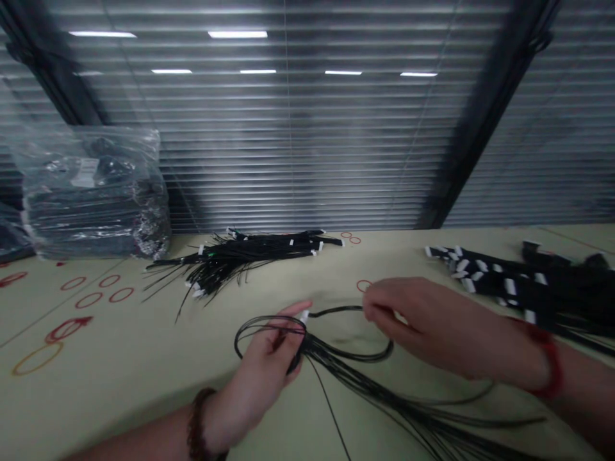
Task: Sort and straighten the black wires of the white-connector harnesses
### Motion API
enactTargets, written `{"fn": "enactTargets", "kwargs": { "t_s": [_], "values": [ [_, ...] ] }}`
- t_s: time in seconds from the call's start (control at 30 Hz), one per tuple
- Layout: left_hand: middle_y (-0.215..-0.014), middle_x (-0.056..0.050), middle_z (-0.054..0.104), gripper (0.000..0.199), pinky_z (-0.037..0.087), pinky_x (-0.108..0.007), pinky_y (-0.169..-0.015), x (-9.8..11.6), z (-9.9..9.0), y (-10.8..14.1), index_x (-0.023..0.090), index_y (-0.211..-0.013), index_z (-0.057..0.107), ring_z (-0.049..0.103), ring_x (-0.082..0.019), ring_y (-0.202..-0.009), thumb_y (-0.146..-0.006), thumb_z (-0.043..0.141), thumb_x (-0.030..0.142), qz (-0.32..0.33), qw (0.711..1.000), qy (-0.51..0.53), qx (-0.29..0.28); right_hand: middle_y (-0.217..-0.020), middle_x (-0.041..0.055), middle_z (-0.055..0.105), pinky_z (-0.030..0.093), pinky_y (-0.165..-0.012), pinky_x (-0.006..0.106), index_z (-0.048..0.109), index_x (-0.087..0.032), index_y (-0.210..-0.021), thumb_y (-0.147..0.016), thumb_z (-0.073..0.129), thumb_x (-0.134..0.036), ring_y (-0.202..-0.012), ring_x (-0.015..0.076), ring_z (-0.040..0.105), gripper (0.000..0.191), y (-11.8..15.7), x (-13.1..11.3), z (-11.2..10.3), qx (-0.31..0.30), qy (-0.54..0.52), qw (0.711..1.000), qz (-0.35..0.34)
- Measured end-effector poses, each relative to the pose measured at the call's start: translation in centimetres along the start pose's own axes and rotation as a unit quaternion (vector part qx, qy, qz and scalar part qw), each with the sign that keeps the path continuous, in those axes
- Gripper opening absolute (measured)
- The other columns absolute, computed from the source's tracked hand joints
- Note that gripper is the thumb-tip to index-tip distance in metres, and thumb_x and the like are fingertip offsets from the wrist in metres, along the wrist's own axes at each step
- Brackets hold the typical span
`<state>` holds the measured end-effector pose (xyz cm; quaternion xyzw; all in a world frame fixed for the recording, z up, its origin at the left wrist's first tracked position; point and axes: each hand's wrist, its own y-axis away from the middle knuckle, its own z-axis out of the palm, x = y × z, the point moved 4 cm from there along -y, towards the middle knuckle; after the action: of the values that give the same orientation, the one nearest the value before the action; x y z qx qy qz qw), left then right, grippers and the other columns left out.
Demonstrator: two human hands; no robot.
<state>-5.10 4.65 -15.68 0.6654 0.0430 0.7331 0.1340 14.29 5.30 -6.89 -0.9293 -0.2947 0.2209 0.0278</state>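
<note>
A bundle of thin black cables (pixel 379 394) hangs from my left hand (pixel 271 352), whose fingers and thumb are wrapped round it near one end. A white tag or connector (pixel 304 315) shows at the fingertips. Loose cable loops curve out to the left of the fingers. On the right, my right hand (pixel 408 314) is closed with fingertips pinched on a single black cable that arcs back to the bundle. The long tails of the bundle fan out toward the lower right.
A pile of black cables with white ends (pixel 240 253) lies at the back of the pale table (pixel 158 346). More black bundles (pixel 519 275) lie at the right. A clear plastic bag (pixel 96 198) of dark items stands back left. Red rubber bands (pixel 70 330) are scattered about. Blinds (pixel 307 141) rise behind.
</note>
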Motion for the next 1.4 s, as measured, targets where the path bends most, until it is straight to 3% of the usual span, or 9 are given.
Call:
{"fn": "enactTargets", "kwargs": {
  "t_s": [0.1, 0.23, 0.37, 0.5, 0.6, 0.8, 0.97, 1.27, 1.4],
  "values": [
    [-0.072, 0.002, 0.050, 0.041, 0.032, -0.017, -0.045, 0.2, -0.6, -0.3, 0.020, -0.108, 0.060, 0.039, -0.009, -0.054, -0.073, 0.067, 0.039, 0.026, 0.999, 0.011, 0.030, -0.057, 0.0064, 0.052, 0.025, -0.052, 0.030, 0.054, -0.016, -0.060, -0.086, 0.045, -0.028, -0.052, 0.0165, 0.043, 0.030, 3.1, 1.3, 0.5, -0.041, 0.055, 0.997, 0.029],
    [-0.076, 0.001, 0.052, 0.040, 0.037, -0.018, -0.048, 0.7, -1.0, -0.5, 0.021, -0.107, 0.057, 0.042, -0.011, -0.057, -0.072, 0.069, 0.035, 0.081, 0.995, 0.024, 0.062, -0.104, 0.0114, 0.060, 0.045, -0.078, 0.036, 0.058, -0.015, -0.111, -0.093, 0.039, -0.039, -0.091, 0.0222, 0.058, 0.036, 4.6, 0.9, 4.4, -0.139, -0.045, 0.988, 0.051],
    [-0.076, 0.002, 0.054, 0.037, 0.038, -0.018, -0.049, 0.9, -0.9, -0.5, 0.022, -0.107, 0.055, 0.045, -0.012, -0.059, -0.074, 0.068, 0.032, 0.113, 0.991, 0.026, 0.067, -0.130, 0.0159, 0.047, 0.039, -0.098, 0.038, 0.039, -0.010, -0.135, -0.075, 0.063, -0.057, -0.115, 0.0257, 0.047, 0.080, 2.1, -1.3, 7.2, -0.098, -0.113, 0.988, 0.044],
    [-0.066, 0.004, 0.049, 0.035, 0.032, -0.017, -0.042, 0.9, -1.1, -0.5, 0.021, -0.107, 0.053, 0.039, -0.010, -0.050, -0.077, 0.065, 0.034, 0.125, 0.990, 0.026, 0.053, -0.106, 0.0137, 0.060, 0.043, -0.086, 0.039, 0.056, -0.010, -0.115, -0.080, 0.053, -0.018, -0.094, 0.0243, 0.056, 0.037, -0.6, -1.1, 8.4, -0.076, -0.080, 0.993, 0.049],
    [-0.073, 0.004, 0.050, 0.034, 0.034, -0.016, -0.044, 0.9, -1.4, -0.6, 0.023, -0.109, 0.050, 0.041, -0.009, -0.053, -0.080, 0.062, 0.034, 0.127, 0.990, 0.037, 0.052, -0.098, 0.0148, 0.062, 0.040, -0.084, 0.041, 0.062, -0.009, -0.099, -0.081, 0.042, -0.008, -0.090, 0.0252, 0.056, 0.027, -1.0, -0.1, 7.8, -0.080, -0.060, 0.994, 0.035],
    [-0.064, 0.005, 0.046, 0.032, 0.030, -0.016, -0.040, 0.5, -0.9, -0.5, 0.021, -0.102, 0.055, 0.037, -0.008, -0.047, -0.076, 0.067, 0.034, 0.095, 0.994, 0.042, -0.011, -0.069, -0.0006, 0.057, 0.038, -0.058, 0.019, 0.060, -0.015, -0.080, -0.090, 0.043, -0.021, -0.063, 0.0096, 0.051, 0.020, 0.0, -1.6, 5.9, -0.128, -0.140, 0.982, -0.012],
    [-0.062, 0.005, 0.046, 0.026, 0.030, -0.015, -0.042, 0.3, 0.0, 0.5, 0.022, -0.095, 0.054, 0.035, -0.007, -0.047, -0.073, 0.067, 0.024, 0.059, 0.994, 0.059, -0.075, -0.053, -0.0049, 0.049, 0.028, -0.045, 0.016, 0.060, -0.015, -0.067, -0.089, 0.044, -0.022, -0.049, 0.0045, 0.041, 0.028, -0.6, -1.8, 6.6, -0.069, -0.187, 0.980, 0.026],
    [-0.060, 0.007, 0.040, 0.031, 0.026, -0.015, -0.041, 0.2, 0.7, 0.5, 0.025, -0.093, 0.051, 0.030, -0.006, -0.046, -0.071, 0.072, 0.033, 0.029, 0.992, 0.084, -0.092, -0.070, 0.0020, 0.062, 0.036, -0.062, 0.027, 0.063, -0.017, -0.077, -0.079, 0.048, -0.019, -0.064, 0.0140, 0.054, 0.014, 0.8, -2.1, 5.5, 0.053, -0.113, 0.992, 0.005],
    [-0.058, 0.008, 0.035, 0.035, 0.025, -0.015, -0.040, -0.2, 0.3, 0.3, 0.027, -0.096, 0.051, 0.028, -0.007, -0.045, -0.074, 0.070, 0.047, 0.013, 0.994, 0.068, -0.080, -0.061, 0.0019, 0.056, 0.033, -0.048, 0.023, 0.068, -0.022, -0.078, -0.080, 0.043, -0.022, -0.053, 0.0112, 0.048, 0.024, 1.1, -1.8, 2.4, -0.082, -0.270, 0.958, 0.048]
  ]
}}
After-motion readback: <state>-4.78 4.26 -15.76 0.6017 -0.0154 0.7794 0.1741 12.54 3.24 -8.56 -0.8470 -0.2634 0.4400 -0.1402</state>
